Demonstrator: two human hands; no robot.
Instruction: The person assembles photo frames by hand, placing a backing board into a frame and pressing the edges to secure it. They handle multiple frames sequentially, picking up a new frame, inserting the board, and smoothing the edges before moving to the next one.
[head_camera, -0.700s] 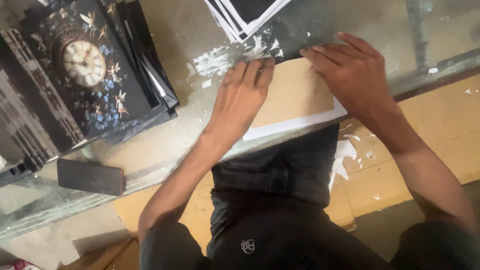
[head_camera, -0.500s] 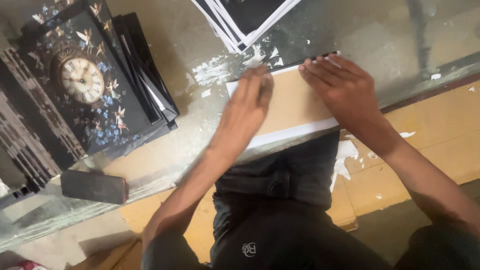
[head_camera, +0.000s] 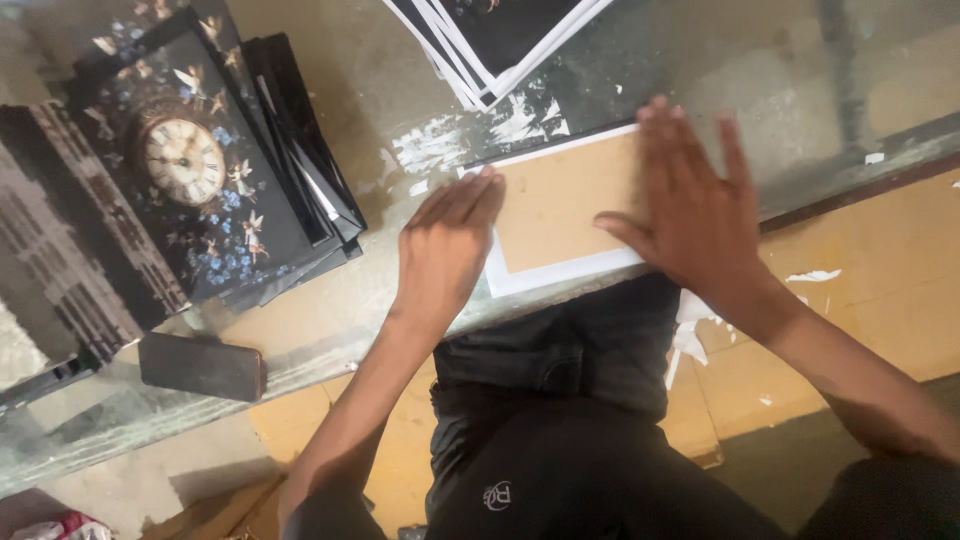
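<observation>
A tan board (head_camera: 560, 205) lies flat on a white sheet (head_camera: 560, 275) at the near edge of the glass table (head_camera: 400, 270). My left hand (head_camera: 445, 245) presses flat on the left end of the board and sheet, fingers together and pointing away from me. My right hand (head_camera: 695, 215) lies flat on the right end with fingers spread. Neither hand grips anything.
A stack of dark floral prints with a clock face (head_camera: 190, 165) sits at the left. More black prints with white borders (head_camera: 495, 35) fan out at the top. A dark phone (head_camera: 200, 367) rests near the table's front edge. Below is a tan floor.
Both hands have slid along the board: the left hand moved left to its end, and the right hand shifted and spread its fingers. The board sits a little farther from the table's edge.
</observation>
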